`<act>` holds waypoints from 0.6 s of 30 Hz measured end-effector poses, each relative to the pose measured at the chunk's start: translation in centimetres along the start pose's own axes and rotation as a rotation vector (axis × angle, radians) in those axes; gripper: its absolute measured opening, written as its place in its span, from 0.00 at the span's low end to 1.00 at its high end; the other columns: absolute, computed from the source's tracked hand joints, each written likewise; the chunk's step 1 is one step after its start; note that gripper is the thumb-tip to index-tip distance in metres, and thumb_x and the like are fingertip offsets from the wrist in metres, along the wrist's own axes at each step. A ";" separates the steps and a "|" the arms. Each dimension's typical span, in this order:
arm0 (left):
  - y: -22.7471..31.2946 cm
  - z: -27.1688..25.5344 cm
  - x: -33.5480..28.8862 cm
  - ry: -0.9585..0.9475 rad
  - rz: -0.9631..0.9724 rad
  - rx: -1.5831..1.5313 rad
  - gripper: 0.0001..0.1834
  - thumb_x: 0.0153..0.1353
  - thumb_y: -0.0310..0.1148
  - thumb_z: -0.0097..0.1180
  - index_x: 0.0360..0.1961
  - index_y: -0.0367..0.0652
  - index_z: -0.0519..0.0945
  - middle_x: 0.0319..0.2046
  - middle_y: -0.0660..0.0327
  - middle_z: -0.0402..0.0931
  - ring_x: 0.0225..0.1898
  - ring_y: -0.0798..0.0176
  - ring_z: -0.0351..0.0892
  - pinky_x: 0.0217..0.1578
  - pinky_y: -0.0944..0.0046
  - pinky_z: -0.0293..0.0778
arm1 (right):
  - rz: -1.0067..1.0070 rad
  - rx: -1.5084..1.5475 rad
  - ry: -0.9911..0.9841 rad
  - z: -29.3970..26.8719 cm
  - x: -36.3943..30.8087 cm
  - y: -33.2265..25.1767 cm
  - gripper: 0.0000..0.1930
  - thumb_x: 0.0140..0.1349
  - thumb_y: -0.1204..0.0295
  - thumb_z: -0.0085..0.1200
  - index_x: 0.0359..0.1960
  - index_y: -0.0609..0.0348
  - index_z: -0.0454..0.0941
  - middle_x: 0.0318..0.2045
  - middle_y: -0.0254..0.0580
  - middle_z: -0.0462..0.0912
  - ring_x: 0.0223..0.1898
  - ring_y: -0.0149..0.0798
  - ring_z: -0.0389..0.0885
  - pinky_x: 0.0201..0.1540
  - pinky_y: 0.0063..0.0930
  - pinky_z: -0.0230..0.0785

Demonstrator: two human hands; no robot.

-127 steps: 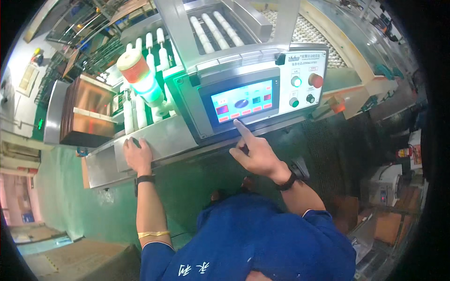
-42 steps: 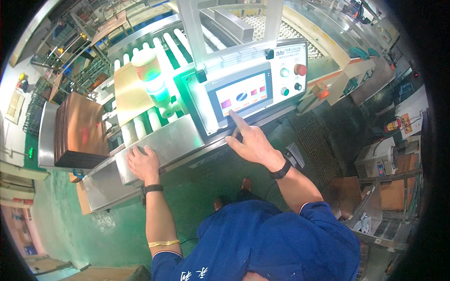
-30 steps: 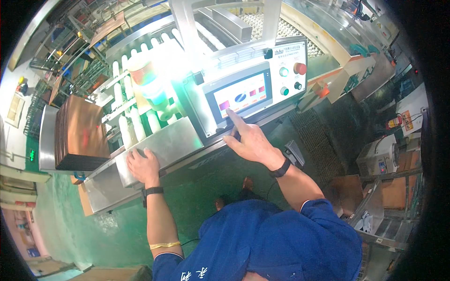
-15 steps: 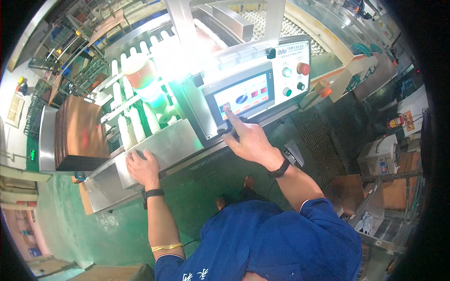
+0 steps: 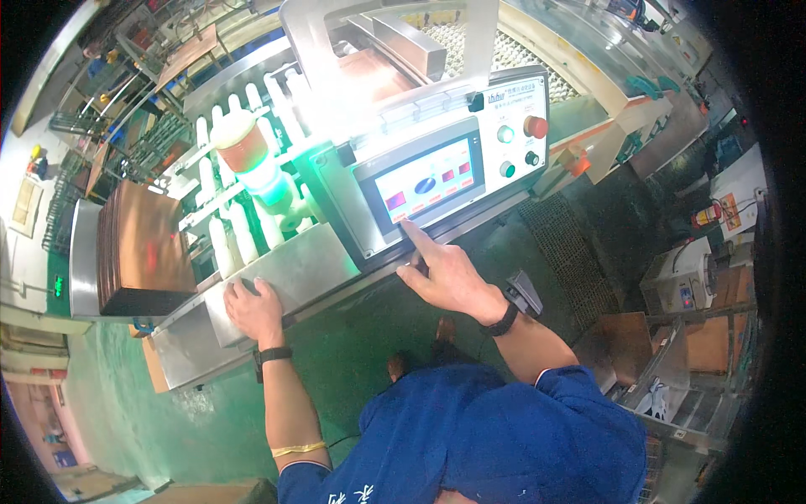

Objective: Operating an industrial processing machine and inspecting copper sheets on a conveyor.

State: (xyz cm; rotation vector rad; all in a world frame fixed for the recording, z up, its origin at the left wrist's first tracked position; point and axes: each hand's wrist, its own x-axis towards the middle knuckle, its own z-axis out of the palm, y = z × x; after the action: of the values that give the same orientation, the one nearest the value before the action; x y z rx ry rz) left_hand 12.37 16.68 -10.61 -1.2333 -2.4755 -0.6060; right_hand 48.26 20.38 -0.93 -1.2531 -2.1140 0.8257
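My right hand (image 5: pixel 452 279) is at the control panel's touchscreen (image 5: pixel 445 172). Its index finger points out, the tip by the screen's lower edge; whether it touches cannot be told. Thumb apart, the other fingers are curled and partly hidden. My left hand (image 5: pixel 254 311) lies with fingers spread on the brushed-metal cover (image 5: pixel 298 270) at the machine's near edge, holding nothing. Right of the screen, the panel has a red knob-like button (image 5: pixel 535 127), a lit round button (image 5: pixel 505 133), a green button (image 5: pixel 507 170) and a black knob (image 5: pixel 531 158).
A signal lamp (image 5: pixel 267 183) glows green above white rollers (image 5: pixel 221 244). Left of them stands a stack of copper-coloured sheets (image 5: pixel 151 239). A clear guard with a pale frame (image 5: pixel 478 50) rises behind the panel. A metal rack (image 5: pixel 672 370) stands right, a floor grating (image 5: pixel 562 252) nearer.
My right fingertip has drawn down from the screen's lower-left icon to its lower edge. Another coloured square shows on the screen. The bright glare behind the panel has faded. My left hand stays put.
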 end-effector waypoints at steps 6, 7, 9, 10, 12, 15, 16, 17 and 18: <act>-0.3 0.2 0.0 -0.006 0.001 0.037 0.26 0.65 0.45 0.56 0.57 0.37 0.79 0.61 0.44 0.75 0.65 0.42 0.71 0.65 0.47 0.66 | -0.032 0.017 0.012 -0.5 -0.2 -0.7 0.39 0.64 0.64 0.60 0.73 0.68 0.58 0.28 0.53 0.84 0.31 0.59 0.84 0.36 0.48 0.76; -0.3 0.2 0.0 0.001 0.002 0.034 0.26 0.65 0.45 0.56 0.57 0.37 0.79 0.61 0.44 0.75 0.65 0.42 0.71 0.65 0.47 0.66 | -0.041 0.017 0.012 -0.6 -0.3 -0.8 0.39 0.64 0.64 0.59 0.72 0.70 0.58 0.28 0.54 0.84 0.31 0.60 0.84 0.36 0.50 0.76; -0.2 0.2 0.0 0.011 0.002 0.017 0.26 0.64 0.44 0.57 0.56 0.36 0.80 0.61 0.44 0.75 0.64 0.42 0.71 0.65 0.47 0.66 | -0.057 0.014 0.031 -0.5 -0.3 -0.6 0.39 0.64 0.64 0.59 0.72 0.70 0.58 0.28 0.54 0.84 0.31 0.60 0.84 0.36 0.50 0.76; 0.0 0.1 0.0 0.014 0.001 0.002 0.25 0.63 0.43 0.58 0.55 0.35 0.80 0.60 0.43 0.75 0.64 0.42 0.71 0.65 0.46 0.65 | -0.064 0.013 0.040 -0.5 -0.3 -0.5 0.38 0.64 0.64 0.59 0.72 0.70 0.59 0.28 0.54 0.84 0.31 0.60 0.84 0.36 0.50 0.76; 0.1 0.0 0.0 0.019 0.002 -0.008 0.25 0.62 0.42 0.60 0.54 0.34 0.80 0.60 0.42 0.75 0.64 0.41 0.71 0.65 0.46 0.65 | -0.061 0.016 0.052 -0.6 -0.4 -0.5 0.38 0.64 0.64 0.59 0.72 0.70 0.59 0.28 0.54 0.84 0.32 0.61 0.84 0.36 0.50 0.76; -0.1 0.1 0.0 0.016 0.006 0.013 0.26 0.63 0.43 0.58 0.55 0.35 0.80 0.60 0.43 0.75 0.64 0.42 0.71 0.65 0.46 0.65 | -0.043 0.019 0.053 -0.7 -0.4 -0.5 0.38 0.64 0.64 0.59 0.72 0.70 0.60 0.28 0.54 0.84 0.32 0.61 0.84 0.36 0.50 0.76; -0.1 0.0 0.0 0.008 0.006 0.025 0.26 0.64 0.44 0.57 0.56 0.36 0.80 0.61 0.43 0.75 0.65 0.42 0.71 0.65 0.47 0.66 | -0.033 0.019 0.050 -0.8 -0.4 -0.5 0.38 0.64 0.64 0.59 0.72 0.70 0.60 0.28 0.54 0.84 0.32 0.61 0.84 0.36 0.50 0.76; -0.1 0.0 0.0 0.001 0.007 0.038 0.26 0.65 0.45 0.55 0.57 0.37 0.80 0.61 0.44 0.75 0.65 0.42 0.71 0.66 0.47 0.66 | -0.042 0.018 0.056 -0.7 -0.5 -0.4 0.38 0.64 0.64 0.59 0.72 0.70 0.59 0.28 0.55 0.84 0.31 0.61 0.84 0.36 0.50 0.76; -0.1 0.0 -0.1 -0.001 0.003 0.038 0.26 0.65 0.45 0.55 0.57 0.37 0.80 0.61 0.44 0.75 0.65 0.42 0.71 0.66 0.47 0.66 | -0.050 0.016 0.062 -0.7 -0.5 -0.3 0.38 0.64 0.64 0.59 0.72 0.71 0.59 0.28 0.55 0.84 0.31 0.61 0.84 0.35 0.50 0.76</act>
State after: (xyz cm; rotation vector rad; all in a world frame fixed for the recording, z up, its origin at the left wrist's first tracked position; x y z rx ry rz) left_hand 12.36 16.63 -10.67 -1.2235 -2.4740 -0.5553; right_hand 48.79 20.01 -0.35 -1.1972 -2.0771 0.7716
